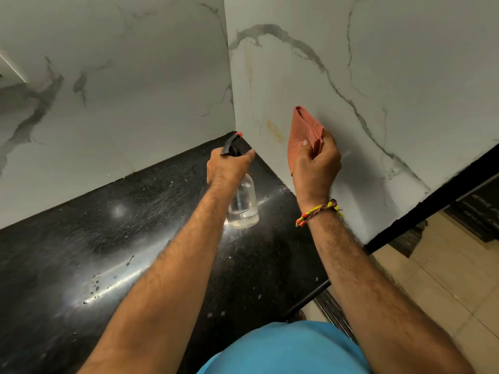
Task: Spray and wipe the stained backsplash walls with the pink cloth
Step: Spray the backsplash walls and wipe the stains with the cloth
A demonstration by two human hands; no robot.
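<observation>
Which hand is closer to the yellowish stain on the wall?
The right hand. It holds the pink cloth up just right of the stain. The left hand grips the spray bottle farther away, lower and left of it, above the counter.

The left hand (228, 164) covers the neck and most of the trigger head of the spray bottle (243, 203); only the black nozzle tip pokes out at twelve o'clock from the knuckles, and whether a finger is on the trigger cannot be seen. The right hand (316, 163) hides the lower half of the pink cloth (302, 133), so its full shape stays unknown. Both forearms run off the bottom edge. The blue shirt (283, 349) is cut there too. At three o'clock, a dark box (480, 211) on the floor carries pale lettering too blurred to read. The black surface (81, 252) runs out of view at nine o'clock.
</observation>
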